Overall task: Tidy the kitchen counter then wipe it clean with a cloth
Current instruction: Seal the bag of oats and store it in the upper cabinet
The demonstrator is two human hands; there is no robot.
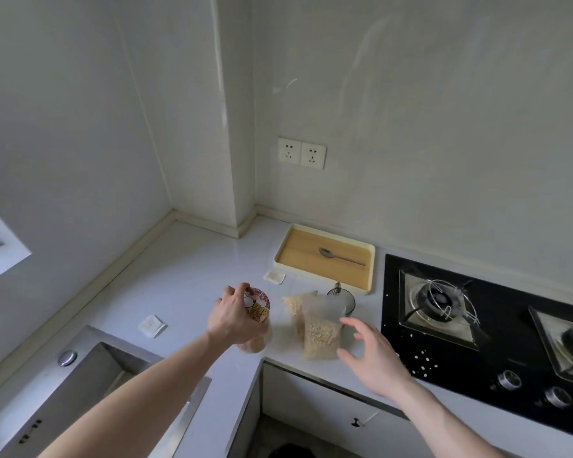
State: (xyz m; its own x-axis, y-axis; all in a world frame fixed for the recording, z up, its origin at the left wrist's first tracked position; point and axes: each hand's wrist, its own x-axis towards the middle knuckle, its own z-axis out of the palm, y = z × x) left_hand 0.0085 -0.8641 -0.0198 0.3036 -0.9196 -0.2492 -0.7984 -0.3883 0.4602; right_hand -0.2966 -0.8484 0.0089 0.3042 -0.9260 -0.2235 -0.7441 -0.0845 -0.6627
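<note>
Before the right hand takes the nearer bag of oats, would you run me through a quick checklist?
1. Right hand open and free: ok, fingers spread, holding nothing.
2. Right hand clear of the nearer bag of oats: ok, beside it, not yet touching.
3. Bag sealed: cannot tell.
4. Left hand secure on the jar: ok, fingers curled round its lid.
5. Room in the tray: ok, only a spoon lies there.
6. Cloth ready: not ok, none in view.

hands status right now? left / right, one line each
Left hand: closed, gripping the jar from the top by its patterned lid.
Right hand: open, fingers spread beside the front grain bag, holding nothing.
</note>
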